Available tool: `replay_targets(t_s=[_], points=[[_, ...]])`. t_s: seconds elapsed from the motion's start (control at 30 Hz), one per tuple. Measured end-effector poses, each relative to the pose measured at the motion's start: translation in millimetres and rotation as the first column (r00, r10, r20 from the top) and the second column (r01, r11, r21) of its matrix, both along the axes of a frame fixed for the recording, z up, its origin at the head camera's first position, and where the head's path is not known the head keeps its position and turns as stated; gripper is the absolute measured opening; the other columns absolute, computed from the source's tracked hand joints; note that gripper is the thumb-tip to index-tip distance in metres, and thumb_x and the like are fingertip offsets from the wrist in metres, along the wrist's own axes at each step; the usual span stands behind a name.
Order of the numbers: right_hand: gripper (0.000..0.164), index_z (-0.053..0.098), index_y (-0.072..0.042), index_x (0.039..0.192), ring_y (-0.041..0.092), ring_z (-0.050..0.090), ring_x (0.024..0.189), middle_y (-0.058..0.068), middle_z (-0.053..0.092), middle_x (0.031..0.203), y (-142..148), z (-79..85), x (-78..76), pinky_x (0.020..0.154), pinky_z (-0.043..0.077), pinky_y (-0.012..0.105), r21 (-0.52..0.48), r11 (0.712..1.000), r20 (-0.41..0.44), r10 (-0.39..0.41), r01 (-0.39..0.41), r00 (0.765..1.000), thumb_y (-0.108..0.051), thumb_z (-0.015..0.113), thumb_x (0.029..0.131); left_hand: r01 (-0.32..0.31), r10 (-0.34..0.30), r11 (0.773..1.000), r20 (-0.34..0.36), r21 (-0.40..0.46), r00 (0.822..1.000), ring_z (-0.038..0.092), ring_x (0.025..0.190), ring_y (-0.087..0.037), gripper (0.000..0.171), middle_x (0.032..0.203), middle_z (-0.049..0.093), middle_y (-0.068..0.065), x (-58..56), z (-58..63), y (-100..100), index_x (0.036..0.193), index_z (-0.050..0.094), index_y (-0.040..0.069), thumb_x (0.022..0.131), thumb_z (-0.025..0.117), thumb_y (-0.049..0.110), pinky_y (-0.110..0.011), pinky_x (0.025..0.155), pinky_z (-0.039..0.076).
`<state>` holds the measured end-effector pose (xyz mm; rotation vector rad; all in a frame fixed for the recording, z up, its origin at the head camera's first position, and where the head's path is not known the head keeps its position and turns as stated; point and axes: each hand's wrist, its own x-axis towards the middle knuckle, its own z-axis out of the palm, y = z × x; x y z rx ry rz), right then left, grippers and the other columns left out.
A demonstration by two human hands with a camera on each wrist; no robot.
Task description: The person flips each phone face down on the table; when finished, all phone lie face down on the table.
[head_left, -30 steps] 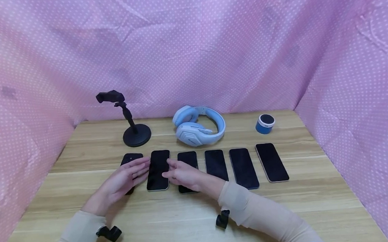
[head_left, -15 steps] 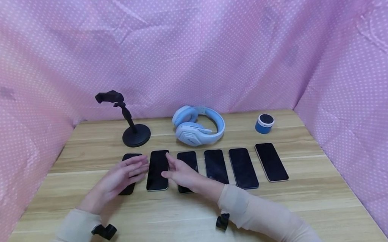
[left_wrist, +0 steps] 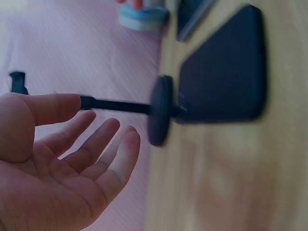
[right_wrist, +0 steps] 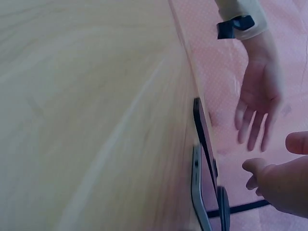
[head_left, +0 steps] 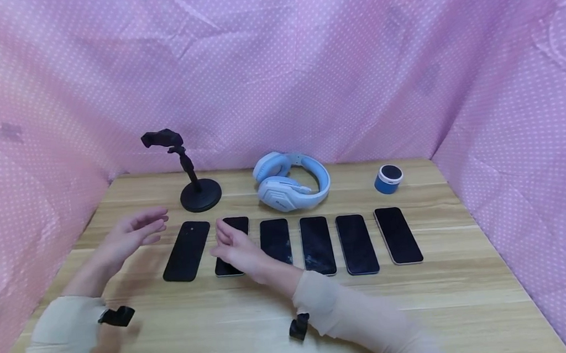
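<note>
Several phones lie in a row on the wooden table. The leftmost is a black phone [head_left: 186, 251] lying back up, its camera at the top corner. My left hand [head_left: 130, 236] is in the air to its left, fingers loosely extended and holding nothing; the left wrist view shows the palm [left_wrist: 57, 187] bare. Above the second phone [head_left: 241, 224], screen up and partly hidden, hovers my right hand [head_left: 243, 253] with relaxed fingers and nothing in them. To the right lie a third phone [head_left: 275, 241], further dark phones [head_left: 317, 246] and the rightmost phone [head_left: 398, 235].
Behind the row stand a black phone stand [head_left: 201, 195], a light blue headset [head_left: 284, 193] and a small blue speaker [head_left: 388, 180]. Pink dotted cloth [head_left: 275, 77] hangs round the back and sides of the table [head_left: 215, 326]. Both wrists wear small black cameras.
My left hand has moved left and up, off the leftmost phone, which now shows fully. My right hand has shifted left over the second phone, uncovering more of the third.
</note>
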<state>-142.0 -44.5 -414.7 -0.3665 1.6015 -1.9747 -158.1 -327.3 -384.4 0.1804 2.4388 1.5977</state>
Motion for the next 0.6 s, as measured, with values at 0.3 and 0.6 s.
replay_targets(t_s=[0.3, 0.6], points=[[0.078, 0.02, -0.005, 0.161, 0.019, 0.024, 0.15, 0.01, 0.025, 0.165, -38, -9.5, 6.2, 0.117, 0.034, 0.044, 0.088, 0.996, 0.035, -0.015, 0.012, 0.999, -0.007, 0.064, 0.097, -0.034, 0.03, 0.999, 0.162, 0.028, 0.986, 0.057, 0.124, -0.016, 0.064, 0.154, 0.033, -0.034, 10.6, -38.3, -17, 0.154, 0.027, -0.009, 0.108, 0.052, 0.026, -0.028, 0.101, 0.051], [0.08, 0.022, -0.002, 0.16, 0.022, 0.018, 0.152, 0.015, 0.022, 0.165, -53, -24.3, 2.1, 0.12, 0.028, 0.037, 0.056, 0.997, 0.135, -0.051, 0.044, 0.989, -0.007, 0.066, 0.094, -0.061, 0.03, 0.985, 0.189, 0.162, 0.982, 0.06, 0.113, -0.004, 0.06, 0.154, 0.027, -0.038, 16.1, -48.2, -20, 0.153, 0.023, -0.014, 0.109, 0.049, 0.018, -0.032, 0.099, 0.053]])
